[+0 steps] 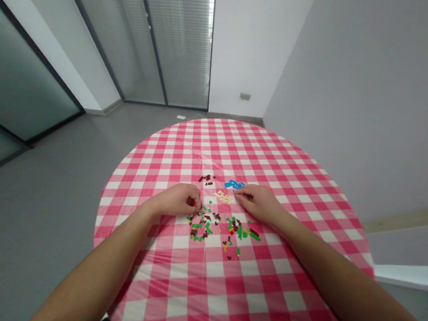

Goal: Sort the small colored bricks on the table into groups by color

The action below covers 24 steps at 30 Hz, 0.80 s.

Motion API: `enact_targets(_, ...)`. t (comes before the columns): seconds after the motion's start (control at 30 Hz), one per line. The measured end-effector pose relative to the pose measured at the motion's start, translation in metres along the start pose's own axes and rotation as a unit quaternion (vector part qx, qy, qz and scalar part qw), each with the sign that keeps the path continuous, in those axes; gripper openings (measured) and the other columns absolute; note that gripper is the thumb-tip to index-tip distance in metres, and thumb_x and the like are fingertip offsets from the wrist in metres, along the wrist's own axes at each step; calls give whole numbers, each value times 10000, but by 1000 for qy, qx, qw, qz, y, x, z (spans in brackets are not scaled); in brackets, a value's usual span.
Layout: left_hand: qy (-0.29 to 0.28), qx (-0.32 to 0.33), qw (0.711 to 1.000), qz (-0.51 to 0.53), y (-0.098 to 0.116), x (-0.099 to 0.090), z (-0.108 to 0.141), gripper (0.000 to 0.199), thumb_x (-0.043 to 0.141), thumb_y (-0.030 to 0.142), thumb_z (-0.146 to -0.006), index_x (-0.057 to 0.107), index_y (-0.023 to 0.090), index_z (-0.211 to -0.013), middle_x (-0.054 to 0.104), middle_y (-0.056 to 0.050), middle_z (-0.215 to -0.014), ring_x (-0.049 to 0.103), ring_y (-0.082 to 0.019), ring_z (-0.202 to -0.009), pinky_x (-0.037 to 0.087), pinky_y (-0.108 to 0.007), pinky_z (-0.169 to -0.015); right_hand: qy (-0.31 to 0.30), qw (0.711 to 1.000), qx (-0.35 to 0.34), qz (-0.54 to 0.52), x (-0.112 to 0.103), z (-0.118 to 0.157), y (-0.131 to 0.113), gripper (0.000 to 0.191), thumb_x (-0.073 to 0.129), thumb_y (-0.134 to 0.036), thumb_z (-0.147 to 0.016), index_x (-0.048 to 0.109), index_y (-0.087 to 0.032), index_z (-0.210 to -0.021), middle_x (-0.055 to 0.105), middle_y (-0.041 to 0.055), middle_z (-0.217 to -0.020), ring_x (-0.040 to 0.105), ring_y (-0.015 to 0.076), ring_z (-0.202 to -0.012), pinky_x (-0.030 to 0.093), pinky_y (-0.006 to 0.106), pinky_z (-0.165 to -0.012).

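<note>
Small toy building bricks lie sorted and mixed on the table. My left hand (182, 199) is curled with thumb and fingertips together, low over the upper edge of the mixed green and brown bricks (208, 226). My right hand (260, 202) has its fingertips pinched together, beside the cream bricks (223, 196) and just below the blue bricks (234, 184). What either hand pinches, if anything, is too small to make out. A little group of dark brown bricks (208, 178) lies farther back. More green, brown, red and yellow bricks (237, 226) lie to the right of the first mixed cluster.
A red-and-white checked cloth (213, 145) covers the round table, creased near the front. Glass partitions (175, 49) and a white wall (259, 38) stand behind it. On the grey floor beyond the far edge lies a small white object (181, 117).
</note>
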<state>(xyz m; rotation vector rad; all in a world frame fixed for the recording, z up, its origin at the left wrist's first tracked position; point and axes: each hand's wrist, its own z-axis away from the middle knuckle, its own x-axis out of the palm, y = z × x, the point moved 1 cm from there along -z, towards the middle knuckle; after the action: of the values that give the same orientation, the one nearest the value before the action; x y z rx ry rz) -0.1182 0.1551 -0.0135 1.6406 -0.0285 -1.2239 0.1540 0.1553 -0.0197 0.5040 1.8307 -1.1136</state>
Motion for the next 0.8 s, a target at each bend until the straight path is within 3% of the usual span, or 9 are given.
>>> enact_targets(0.27, 51, -58, 978, 192, 7, -3, 5, 74, 593, 118, -726, 659, 135, -698, 695, -33, -716, 631, -132, -687, 485, -231, -656, 6, 1000, 0, -21, 1, 1, 1, 219, 536, -245, -873, 743, -190, -924, 744, 72, -910, 672, 192, -779, 469, 271, -678)
enact_targets(0.63, 50, -42, 973, 221, 4, 0, 4, 57, 651, 146, -716, 683, 115, -752, 679, -35, -667, 616, -115, -619, 482, -209, -588, 1, 1000, 8, -19, 0, 1, -1, 211, 535, -259, -878, 734, -199, -918, 742, 59, -899, 661, 178, -758, 456, 262, -661)
enact_targets(0.8, 45, -38, 966, 253, 0, 3, 4, 146, 640, 118, -702, 648, 119, -848, 670, -29, -697, 614, -118, -620, 476, -214, -568, -4, 1000, 6, -14, 0, 1, -1, 222, 527, -253, -878, 736, -190, -917, 741, 69, -921, 661, 186, -773, 456, 270, -672)
